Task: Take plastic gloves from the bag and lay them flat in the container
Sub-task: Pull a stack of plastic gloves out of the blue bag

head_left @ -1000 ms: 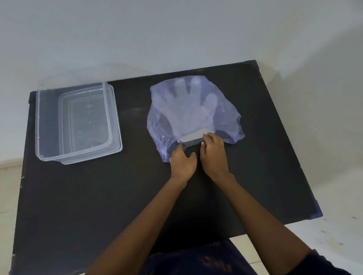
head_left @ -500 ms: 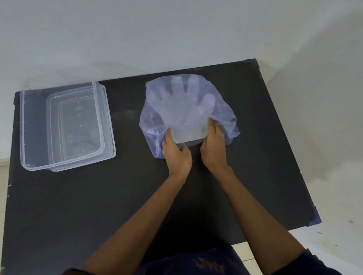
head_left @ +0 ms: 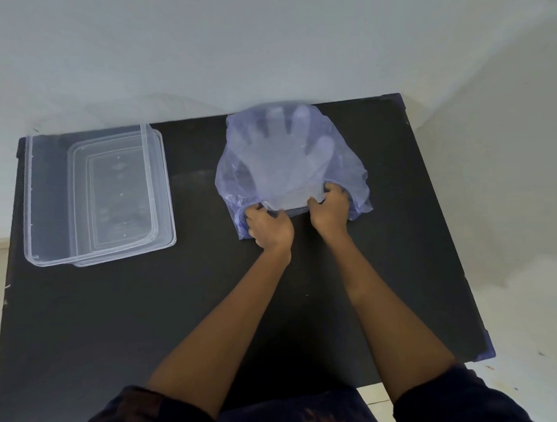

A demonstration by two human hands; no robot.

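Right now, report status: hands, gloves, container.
Both hands, left and right, gripping the bag mouth. Gloves inside the bag. Container empty, far left, path clear.

No readable text, label or number anywhere.

**Soft, even light; wide-angle warp**

Diffuse indoor light, moderate brightness, no harsh hotspots. Black table (head_left: 116,311) reads matte with a faint dusty sheen near its middle. Clear container (head_left: 30,194) shows pale edge highlights. Soft shadow falls on the wall (head_left: 504,124) at right. Table edges splay from lens distortion. Sleeves (head_left: 460,397) at the bottom edge are dark and soft; overall slight compression blur.
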